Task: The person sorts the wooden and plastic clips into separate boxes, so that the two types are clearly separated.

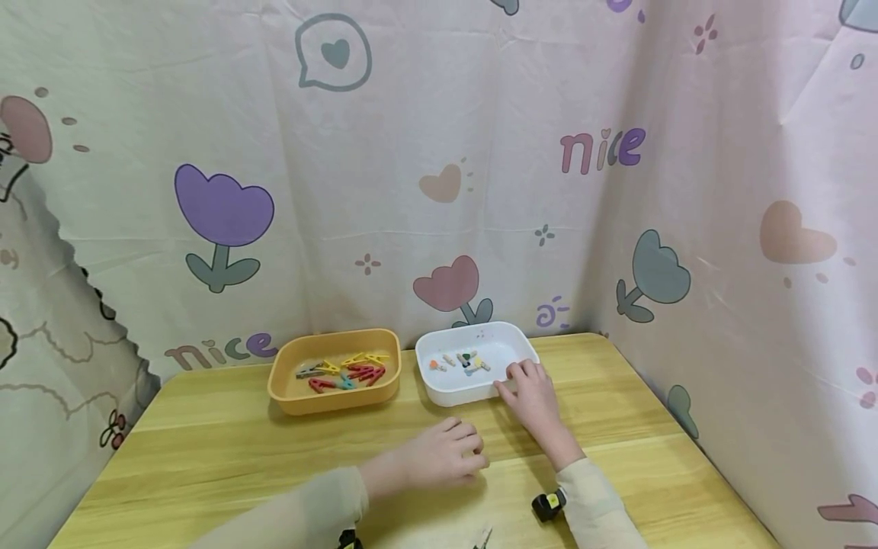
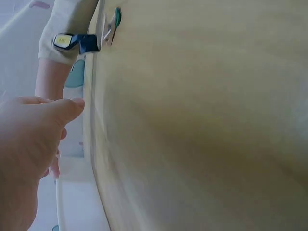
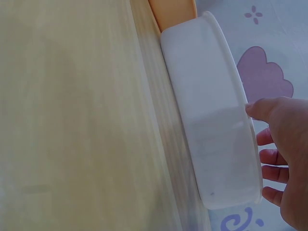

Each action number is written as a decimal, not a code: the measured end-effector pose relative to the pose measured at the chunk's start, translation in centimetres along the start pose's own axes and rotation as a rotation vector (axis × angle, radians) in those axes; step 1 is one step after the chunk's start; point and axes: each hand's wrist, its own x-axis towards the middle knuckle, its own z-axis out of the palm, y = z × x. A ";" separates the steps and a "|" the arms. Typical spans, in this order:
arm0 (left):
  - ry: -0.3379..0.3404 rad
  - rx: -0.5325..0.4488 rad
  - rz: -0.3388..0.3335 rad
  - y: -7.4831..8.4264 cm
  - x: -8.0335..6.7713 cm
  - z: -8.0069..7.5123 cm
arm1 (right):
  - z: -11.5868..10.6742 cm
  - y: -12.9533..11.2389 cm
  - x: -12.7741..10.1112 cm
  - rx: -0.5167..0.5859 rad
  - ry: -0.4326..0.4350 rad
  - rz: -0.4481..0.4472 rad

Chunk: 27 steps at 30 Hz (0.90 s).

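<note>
My right hand is at the front right corner of a white plastic tray. In the right wrist view the thumb tip meets the tray's rim while the other fingers, slightly bent and spread, hang over its inside. Several small wooden clips, some with coloured decorations, lie inside the tray towards its left and middle. My left hand is over the table in front of the trays, palm down, its fingers loosely curled and nothing visible in them.
Left of the white tray stands an orange-yellow tray with red, yellow, blue and grey clothespins. Green-handled scissors lie near the table's front. A patterned curtain closes off the back and sides of the wooden table.
</note>
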 end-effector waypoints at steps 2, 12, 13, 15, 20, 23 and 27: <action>-0.001 -0.003 0.018 0.4 0.0 -0.2 | 0.0 0.0 0.0 0.000 0.003 -0.003; -0.017 -0.014 0.116 2.4 0.2 -1.3 | 0.0 0.0 0.0 0.003 0.015 -0.013; -0.024 -0.017 0.124 2.6 0.3 -1.5 | 0.0 0.0 -0.1 0.004 0.012 -0.011; -0.043 -0.033 0.139 2.9 0.4 -1.7 | 0.0 0.0 -0.1 0.004 0.010 -0.009; -0.064 -0.062 0.171 3.6 0.4 -1.7 | 0.0 0.0 0.0 0.007 0.006 -0.007; -0.056 -0.067 0.186 3.9 0.4 -1.7 | 0.0 0.1 0.0 0.005 0.006 -0.009; -0.044 -0.082 0.197 4.0 0.3 -1.8 | 0.0 0.1 0.0 0.006 0.008 -0.012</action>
